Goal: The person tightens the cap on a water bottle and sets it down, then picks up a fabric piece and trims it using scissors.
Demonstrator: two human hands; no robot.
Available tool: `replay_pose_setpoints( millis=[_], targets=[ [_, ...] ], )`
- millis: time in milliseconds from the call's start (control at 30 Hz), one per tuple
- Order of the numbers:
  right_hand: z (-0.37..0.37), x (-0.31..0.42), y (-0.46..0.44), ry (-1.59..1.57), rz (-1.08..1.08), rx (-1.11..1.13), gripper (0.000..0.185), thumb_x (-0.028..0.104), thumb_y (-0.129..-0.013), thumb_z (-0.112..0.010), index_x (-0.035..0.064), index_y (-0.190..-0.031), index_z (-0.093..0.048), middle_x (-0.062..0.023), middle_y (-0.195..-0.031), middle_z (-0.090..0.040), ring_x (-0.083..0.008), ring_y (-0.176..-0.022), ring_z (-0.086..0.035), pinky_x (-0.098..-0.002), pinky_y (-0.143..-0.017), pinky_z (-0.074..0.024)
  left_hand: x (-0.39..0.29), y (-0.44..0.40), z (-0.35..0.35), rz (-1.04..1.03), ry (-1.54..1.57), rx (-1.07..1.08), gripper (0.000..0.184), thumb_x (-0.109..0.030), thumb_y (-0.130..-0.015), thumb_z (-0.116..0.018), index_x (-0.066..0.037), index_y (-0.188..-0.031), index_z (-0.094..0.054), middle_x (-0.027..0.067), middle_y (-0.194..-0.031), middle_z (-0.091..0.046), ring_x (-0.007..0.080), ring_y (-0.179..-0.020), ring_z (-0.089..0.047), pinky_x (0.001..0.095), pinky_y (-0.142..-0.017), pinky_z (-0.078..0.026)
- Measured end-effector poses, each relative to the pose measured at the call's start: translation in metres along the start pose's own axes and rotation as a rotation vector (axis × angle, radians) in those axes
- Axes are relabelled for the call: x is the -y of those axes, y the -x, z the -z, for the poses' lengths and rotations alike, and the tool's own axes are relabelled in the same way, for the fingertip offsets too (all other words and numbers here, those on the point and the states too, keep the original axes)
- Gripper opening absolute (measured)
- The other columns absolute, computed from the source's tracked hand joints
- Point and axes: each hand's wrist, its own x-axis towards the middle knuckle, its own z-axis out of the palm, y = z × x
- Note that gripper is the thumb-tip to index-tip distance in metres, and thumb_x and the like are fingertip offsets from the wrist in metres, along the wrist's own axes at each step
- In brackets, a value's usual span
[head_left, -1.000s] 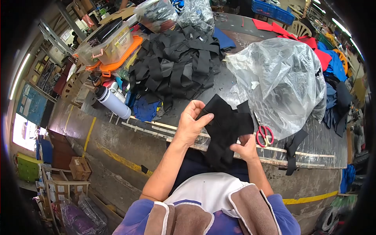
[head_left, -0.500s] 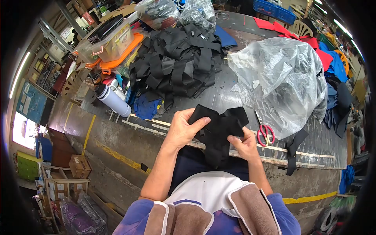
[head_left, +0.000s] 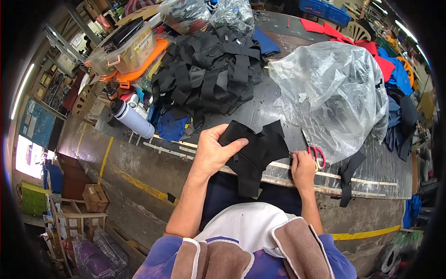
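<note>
My left hand (head_left: pixel 214 151) pinches a piece of black fabric (head_left: pixel 253 151) between thumb and fingers, over the table's near edge. A small zipper pull shows on the fabric, whose lower end hangs down above my lap. My right hand (head_left: pixel 304 170) is off the fabric, its fingers curled closed close above the table edge. What those fingers hold, if anything, is hidden. Right beside it lie the red-handled scissors (head_left: pixel 318 157), partly covered by the hand, blades pointing away from me; I cannot tell whether the hand touches them.
A large heap of black fabric pieces (head_left: pixel 209 74) lies ahead. To the right sits a big clear plastic bag (head_left: pixel 332 102), with a black strip (head_left: pixel 349 176) over the table edge. At left are a pale bottle (head_left: pixel 134 120), a blue bundle (head_left: pixel 173 125) and clear bins (head_left: pixel 134 51).
My right hand has let go of the black fabric and moved right, to beside the scissors. My left hand still holds the fabric, which has shifted slightly left and up.
</note>
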Motion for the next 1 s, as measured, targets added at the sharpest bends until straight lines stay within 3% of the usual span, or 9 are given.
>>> replay_pose_setpoints(
  millis=[33, 133, 167, 233, 267, 367, 500, 767, 1000],
  targets=[
    [0.003, 0.004, -0.004, -0.003, 0.002, 0.001, 0.022, 0.01, -0.099, -0.07, 0.0026, -0.119, -0.072, -0.0146, -0.104, -0.072, -0.0333, -0.097, -0.069, -0.0432, -0.091, -0.0525, -0.001, 0.001, 0.0, 0.0, -0.043, -0.005, 0.016, -0.007, -0.091, -0.085, 0.002, -0.103, -0.079, 0.002, -0.088, -0.078, 0.0052, -0.076, -0.067, 0.0241, -0.069, -0.055],
    [0.041, 0.04, -0.027, -0.639, -0.344, -0.048, 0.018, 0.006, -0.104, -0.065, 0.0019, -0.121, -0.069, -0.0078, -0.097, -0.067, -0.0216, -0.085, -0.066, -0.0358, -0.08, -0.053, 0.0, 0.002, 0.0, 0.002, -0.095, -0.014, 0.018, -0.007, -0.09, -0.086, 0.002, -0.103, -0.079, 0.0023, -0.088, -0.078, 0.0053, -0.077, -0.067, 0.0243, -0.068, -0.055],
    [0.056, 0.056, -0.036, -0.638, -0.349, -0.05, 0.018, 0.006, -0.104, -0.065, 0.0019, -0.121, -0.069, -0.0078, -0.097, -0.067, -0.0216, -0.085, -0.066, -0.0358, -0.08, -0.053, 0.0, 0.003, -0.001, 0.003, -0.102, -0.014, 0.018, -0.007, -0.089, -0.086, 0.002, -0.103, -0.079, 0.0024, -0.088, -0.078, 0.0054, -0.077, -0.067, 0.0245, -0.069, -0.055],
    [0.082, 0.086, -0.054, -0.665, -0.126, -0.233, 0.017, 0.006, -0.104, -0.069, 0.0015, -0.12, -0.068, -0.0039, -0.092, -0.063, -0.0137, -0.083, -0.06, -0.0302, -0.079, -0.0506, 0.0, 0.002, -0.003, 0.002, -0.109, -0.01, 0.019, -0.007, -0.089, -0.087, 0.002, -0.103, -0.079, 0.0026, -0.088, -0.078, 0.0055, -0.077, -0.068, 0.0247, -0.069, -0.055],
    [0.091, 0.094, -0.058, -0.665, -0.125, -0.233, 0.017, 0.006, -0.104, -0.069, 0.0015, -0.12, -0.068, -0.0039, -0.092, -0.063, -0.0137, -0.083, -0.06, -0.0302, -0.079, -0.0506, 0.0, 0.003, -0.004, -0.003, -0.11, -0.009, 0.019, -0.007, -0.089, -0.087, 0.003, -0.103, -0.079, 0.0025, -0.088, -0.078, 0.0057, -0.078, -0.068, 0.025, -0.069, -0.056],
    [0.105, 0.111, -0.067, -0.626, 0.108, -0.113, 0.025, 0.007, -0.093, -0.08, 0.005, -0.117, -0.072, -0.0084, -0.091, -0.066, -0.0252, -0.081, -0.066, -0.0371, -0.075, -0.053, 0.0, 0.004, -0.006, -0.017, -0.111, -0.014, 0.02, -0.008, -0.089, -0.087, 0.003, -0.104, -0.079, 0.0023, -0.089, -0.078, 0.0061, -0.079, -0.068, 0.0254, -0.07, -0.056],
    [0.101, 0.119, -0.077, -0.321, 0.407, -0.166, 0.03, 0.006, -0.087, -0.086, 0.0054, -0.114, -0.073, -0.0078, -0.095, -0.069, -0.0244, -0.081, -0.065, -0.0372, -0.074, -0.0497, 0.0, 0.006, -0.005, 0.009, -0.08, -0.003, 0.022, -0.008, -0.089, -0.087, 0.003, -0.105, -0.079, 0.002, -0.09, -0.078, 0.0063, -0.08, -0.069, 0.026, -0.072, -0.057],
    [0.098, 0.121, -0.081, -0.263, 0.48, -0.17, 0.03, 0.012, -0.084, -0.087, 0.0109, -0.112, -0.074, -0.0036, -0.093, -0.068, -0.0245, -0.079, -0.063, -0.0389, -0.07, -0.0425, -0.002, 0.008, -0.005, 0.037, -0.086, 0.036, 0.023, -0.009, -0.089, -0.087, 0.003, -0.106, -0.078, 0.0015, -0.091, -0.078, 0.0059, -0.081, -0.069, 0.026, -0.073, -0.058],
    [0.097, 0.113, -0.084, -0.298, 0.539, -0.168, 0.032, 0.01, -0.08, -0.09, 0.0093, -0.109, -0.076, -0.0042, -0.09, -0.07, -0.0244, -0.079, -0.065, -0.0392, -0.071, -0.0407, -0.003, 0.006, -0.007, 0.053, -0.128, 0.042, 0.023, -0.011, -0.089, -0.087, 0.003, -0.106, -0.079, 0.0011, -0.091, -0.078, 0.0058, -0.081, -0.069, 0.0255, -0.072, -0.057]
  ],
)
